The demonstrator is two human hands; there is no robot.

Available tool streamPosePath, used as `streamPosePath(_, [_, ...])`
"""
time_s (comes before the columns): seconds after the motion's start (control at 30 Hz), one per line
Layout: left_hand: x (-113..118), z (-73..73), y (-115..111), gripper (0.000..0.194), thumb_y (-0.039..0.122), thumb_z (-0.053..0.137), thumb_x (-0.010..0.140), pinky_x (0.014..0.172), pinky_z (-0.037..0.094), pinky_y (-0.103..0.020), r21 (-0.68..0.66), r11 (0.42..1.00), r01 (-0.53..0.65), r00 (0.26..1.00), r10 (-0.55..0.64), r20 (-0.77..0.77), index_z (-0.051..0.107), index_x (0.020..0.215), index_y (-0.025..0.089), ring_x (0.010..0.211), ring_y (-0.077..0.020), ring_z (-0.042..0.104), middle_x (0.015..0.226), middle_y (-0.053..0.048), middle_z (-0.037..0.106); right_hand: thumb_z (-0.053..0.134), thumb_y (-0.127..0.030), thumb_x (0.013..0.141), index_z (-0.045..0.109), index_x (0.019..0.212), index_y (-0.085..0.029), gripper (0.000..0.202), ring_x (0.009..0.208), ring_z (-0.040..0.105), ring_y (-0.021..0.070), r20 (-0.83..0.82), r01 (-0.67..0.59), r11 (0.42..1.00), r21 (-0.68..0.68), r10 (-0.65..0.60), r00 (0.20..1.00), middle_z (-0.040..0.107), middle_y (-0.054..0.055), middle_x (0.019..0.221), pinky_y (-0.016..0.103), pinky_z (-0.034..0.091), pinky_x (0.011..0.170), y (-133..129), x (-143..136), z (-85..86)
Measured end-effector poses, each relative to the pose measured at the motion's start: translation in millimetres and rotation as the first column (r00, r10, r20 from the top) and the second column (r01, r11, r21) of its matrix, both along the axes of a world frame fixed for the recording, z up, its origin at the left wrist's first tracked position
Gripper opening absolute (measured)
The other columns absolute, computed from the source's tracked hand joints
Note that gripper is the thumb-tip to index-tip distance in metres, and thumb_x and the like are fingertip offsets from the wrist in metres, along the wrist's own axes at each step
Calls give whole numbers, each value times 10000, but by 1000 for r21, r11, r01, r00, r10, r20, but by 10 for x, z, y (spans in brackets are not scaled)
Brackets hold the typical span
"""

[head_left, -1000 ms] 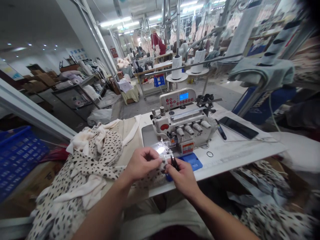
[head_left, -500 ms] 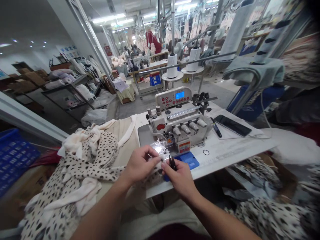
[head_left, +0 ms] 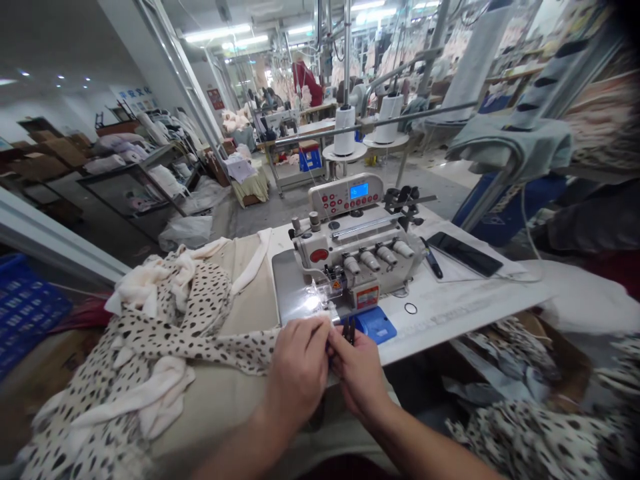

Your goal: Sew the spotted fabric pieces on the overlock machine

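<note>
My left hand (head_left: 300,363) is closed in front of the sewing machine's lit needle area, fingertips pinched together. A strip of cream fabric with black spots (head_left: 240,350) runs from the heap on the left into this hand; the pinched end is hidden by the fingers. Touching it, my right hand (head_left: 361,377) is closed around dark thread snips (head_left: 349,331), whose points stick up past the fingers. Just beyond both hands stands the white overlock sewing machine (head_left: 360,247) with its blue display lit. A blue plate (head_left: 376,325) lies at the machine's front.
To the right on the white table (head_left: 430,320) are a black ring (head_left: 411,308), a dark pen-like tool (head_left: 433,261) and a phone (head_left: 465,254). Spotted cloth (head_left: 530,427) fills the area below right. A blue crate (head_left: 30,313) stands far left. Thread cones (head_left: 345,132) rise behind the machine.
My left hand has moved down and right, turning its back upward, and now meets my right hand. My right hand has dropped slightly with the snips. The spotted strip has been drawn toward me.
</note>
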State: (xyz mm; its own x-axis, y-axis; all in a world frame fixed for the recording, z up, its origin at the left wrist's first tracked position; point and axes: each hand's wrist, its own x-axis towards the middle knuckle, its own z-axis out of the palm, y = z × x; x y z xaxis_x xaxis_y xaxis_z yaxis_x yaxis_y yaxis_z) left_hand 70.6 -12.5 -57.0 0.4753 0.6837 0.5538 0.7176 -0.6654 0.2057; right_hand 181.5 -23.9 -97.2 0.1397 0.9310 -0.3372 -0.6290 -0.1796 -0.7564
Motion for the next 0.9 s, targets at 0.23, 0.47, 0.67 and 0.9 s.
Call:
streamPosePath(0.23, [-9, -189, 24, 298, 127, 557, 932, 899, 491, -439, 184, 983, -15, 1000, 15, 1, 653, 1209, 180, 1013, -254, 581, 1156, -131, 684, 679, -489, 840, 636, 685, -167, 360, 478, 365, 102, 457, -128, 983, 132, 54, 888, 486, -38, 547, 246, 296, 462, 16, 382, -38])
streamPosePath(0.47, [2, -133, 53, 222, 130, 589, 925, 851, 451, -433, 155, 988, -30, 999, 36, -38, 686, 1115, 190, 993, -256, 539, 1171, -101, 689, 372, -411, 1006, 634, 649, -194, 493, 579, 554, 177, 971, -453, 884, 116, -5, 237, 631, 42, 614, 291, 367, 577, 186, 907, 387])
streamPosePath(0.67, [0, -185, 50, 222, 135, 606, 920, 868, 429, -449, 138, 990, -41, 997, 49, -55, 674, 1123, 194, 1009, -262, 528, 1219, -88, 677, 414, -309, 993, 671, 718, -189, 395, 629, 626, 203, 892, -487, 873, -41, -188, -412, 711, 107, 718, 311, 296, 562, 289, 834, 628])
streamPosePath(0.9, [-21, -186, 34, 253, 149, 587, 934, 870, 430, -461, 118, 992, -35, 996, 45, -76, 660, 1171, 202, 1030, -270, 525, 1283, -94, 653, 504, -292, 952, 681, 672, -188, 348, 493, 573, 172, 842, -489, 870, -56, -221, -491, 693, 106, 637, 305, 212, 508, 321, 753, 649])
